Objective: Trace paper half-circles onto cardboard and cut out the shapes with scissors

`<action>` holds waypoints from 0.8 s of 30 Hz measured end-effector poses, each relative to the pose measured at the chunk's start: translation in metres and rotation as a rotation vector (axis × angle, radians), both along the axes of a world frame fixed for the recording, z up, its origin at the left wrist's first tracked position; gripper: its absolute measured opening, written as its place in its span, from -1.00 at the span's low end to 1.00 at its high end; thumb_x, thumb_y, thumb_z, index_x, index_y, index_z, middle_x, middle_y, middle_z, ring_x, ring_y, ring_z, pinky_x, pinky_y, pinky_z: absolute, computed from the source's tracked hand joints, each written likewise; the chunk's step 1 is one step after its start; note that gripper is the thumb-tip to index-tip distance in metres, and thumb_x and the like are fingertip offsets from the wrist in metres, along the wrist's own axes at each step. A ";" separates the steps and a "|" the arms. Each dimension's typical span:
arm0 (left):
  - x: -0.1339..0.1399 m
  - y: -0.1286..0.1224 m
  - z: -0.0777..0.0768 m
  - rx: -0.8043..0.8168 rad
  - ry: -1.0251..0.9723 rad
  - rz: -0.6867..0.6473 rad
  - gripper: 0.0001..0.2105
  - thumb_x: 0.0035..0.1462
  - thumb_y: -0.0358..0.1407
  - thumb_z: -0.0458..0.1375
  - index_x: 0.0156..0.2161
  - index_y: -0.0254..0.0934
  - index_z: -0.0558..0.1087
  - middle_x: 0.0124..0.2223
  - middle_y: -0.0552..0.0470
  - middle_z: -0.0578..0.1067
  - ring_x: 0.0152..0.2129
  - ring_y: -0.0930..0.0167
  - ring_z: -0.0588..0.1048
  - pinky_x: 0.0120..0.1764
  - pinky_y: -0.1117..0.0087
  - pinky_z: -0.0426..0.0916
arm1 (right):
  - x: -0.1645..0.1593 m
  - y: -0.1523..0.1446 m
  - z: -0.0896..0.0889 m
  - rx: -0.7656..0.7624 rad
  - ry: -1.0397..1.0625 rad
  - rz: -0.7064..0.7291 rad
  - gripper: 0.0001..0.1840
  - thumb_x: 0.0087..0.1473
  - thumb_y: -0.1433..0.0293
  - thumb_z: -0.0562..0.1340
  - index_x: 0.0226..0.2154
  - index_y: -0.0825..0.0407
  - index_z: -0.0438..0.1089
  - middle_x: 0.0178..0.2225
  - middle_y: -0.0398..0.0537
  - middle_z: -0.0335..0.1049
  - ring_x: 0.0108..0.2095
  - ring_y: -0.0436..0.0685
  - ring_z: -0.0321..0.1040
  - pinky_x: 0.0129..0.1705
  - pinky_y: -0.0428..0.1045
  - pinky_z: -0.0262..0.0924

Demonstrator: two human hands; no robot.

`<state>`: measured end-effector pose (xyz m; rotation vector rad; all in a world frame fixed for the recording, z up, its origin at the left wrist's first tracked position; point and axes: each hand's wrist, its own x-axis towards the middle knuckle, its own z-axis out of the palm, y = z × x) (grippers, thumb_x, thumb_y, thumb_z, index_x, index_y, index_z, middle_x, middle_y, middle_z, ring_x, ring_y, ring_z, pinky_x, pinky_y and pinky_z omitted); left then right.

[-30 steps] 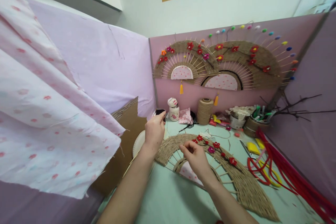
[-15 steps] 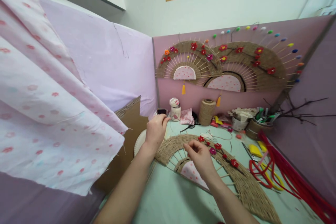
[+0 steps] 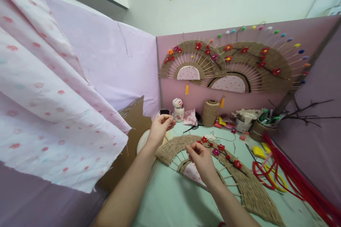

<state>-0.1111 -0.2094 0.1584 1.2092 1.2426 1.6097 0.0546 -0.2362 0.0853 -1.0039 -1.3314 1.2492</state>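
A woven twine fan (image 3: 255,191) with thin sticks, red and magenta flowers and a dotted pink fabric half-circle (image 3: 192,171) lies on the green table. Above its left end, my left hand (image 3: 161,127) is raised with thumb and fingers pinched together. My right hand (image 3: 199,158) hangs over the middle of the fan, also closed in a pinch. Whatever lies between the fingertips of either hand is too small to make out. A red flower (image 3: 204,139) sits on the fan just behind my right hand.
Behind the hands stand a white jar (image 3: 178,110), a twine spool (image 3: 210,113) and a pot of pens (image 3: 262,129). Scissors (image 3: 257,158) and red fuzzy stems (image 3: 295,181) lie at right. Dotted cloth (image 3: 61,113) hangs at left beside cardboard (image 3: 135,124). Two finished fans (image 3: 277,56) hang behind.
My left hand has turned slightly, its fingers now pointing more to the right and showing more. My right hand has barely moved. The view has shifted a little.
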 end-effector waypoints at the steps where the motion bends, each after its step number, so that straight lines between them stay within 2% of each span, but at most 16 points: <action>1: -0.001 -0.002 0.001 -0.023 -0.015 -0.038 -0.78 -0.06 -0.16 0.24 -0.41 -0.28 0.39 -0.48 0.07 0.45 -0.48 0.46 0.43 -0.32 0.38 0.32 | 0.002 0.000 -0.001 -0.010 0.014 0.003 -0.63 -0.07 0.14 0.28 -0.65 0.01 0.21 -0.71 -0.25 0.10 -0.62 -0.02 0.00 -0.54 -0.07 -0.09; 5: -0.007 -0.017 0.007 -0.143 -0.120 -0.291 -0.76 -0.13 -0.21 0.32 -0.49 -0.31 0.37 -0.50 0.06 0.42 -0.49 0.48 0.40 -0.31 0.39 0.30 | 0.010 0.002 -0.005 -0.066 0.079 0.021 -0.62 -0.09 0.15 0.31 -0.64 0.02 0.22 -0.71 -0.25 0.12 -0.63 -0.03 0.01 -0.54 -0.08 -0.09; 8: -0.011 -0.026 0.006 -0.098 -0.244 -0.487 -0.79 -0.14 -0.28 0.34 -0.51 -0.30 0.39 -0.39 0.02 0.43 -0.37 0.46 0.41 -0.23 0.41 0.26 | 0.015 0.001 -0.005 -0.125 0.139 0.066 -0.63 -0.11 0.16 0.33 -0.64 0.03 0.22 -0.70 -0.25 0.13 -0.64 -0.05 -0.01 -0.56 -0.08 -0.12; 12: -0.015 -0.031 -0.001 -0.081 -0.267 -0.690 -0.78 -0.19 -0.29 0.36 -0.58 -0.30 0.39 -0.42 0.01 0.37 -0.36 0.39 0.39 -0.22 0.35 0.25 | 0.023 -0.008 -0.002 -0.225 0.262 0.133 -0.64 -0.17 0.21 0.38 -0.64 0.04 0.22 -0.67 -0.25 0.14 -0.64 -0.08 -0.01 -0.58 -0.10 -0.15; 15: -0.015 -0.033 -0.006 -0.059 -0.282 -0.723 -0.75 -0.12 -0.23 0.31 -0.63 -0.32 0.39 -0.42 0.00 0.33 -0.35 0.37 0.38 -0.19 0.30 0.25 | 0.029 -0.014 -0.003 -0.320 0.322 0.184 -0.65 -0.18 0.24 0.39 -0.63 0.06 0.24 -0.65 -0.25 0.15 -0.64 -0.10 -0.01 -0.58 -0.12 -0.19; 18: -0.013 -0.035 -0.010 -0.035 -0.310 -0.704 -0.75 -0.02 -0.18 0.25 -0.59 -0.31 0.46 -0.44 -0.01 0.33 -0.38 0.37 0.37 -0.20 0.29 0.24 | 0.034 -0.019 -0.006 -0.376 0.339 0.206 -0.65 -0.19 0.24 0.40 -0.61 0.07 0.25 -0.65 -0.26 0.13 -0.64 -0.11 -0.03 -0.58 -0.12 -0.21; 24: -0.008 -0.035 -0.025 -0.002 -0.346 -0.748 -0.79 -0.06 -0.13 0.30 -0.48 -0.26 0.56 -0.50 0.02 0.35 -0.46 0.42 0.36 -0.30 0.34 0.18 | 0.037 -0.023 -0.007 -0.393 0.302 0.235 -0.63 -0.16 0.23 0.38 -0.62 0.06 0.22 -0.68 -0.25 0.13 -0.64 -0.10 -0.06 -0.57 -0.11 -0.23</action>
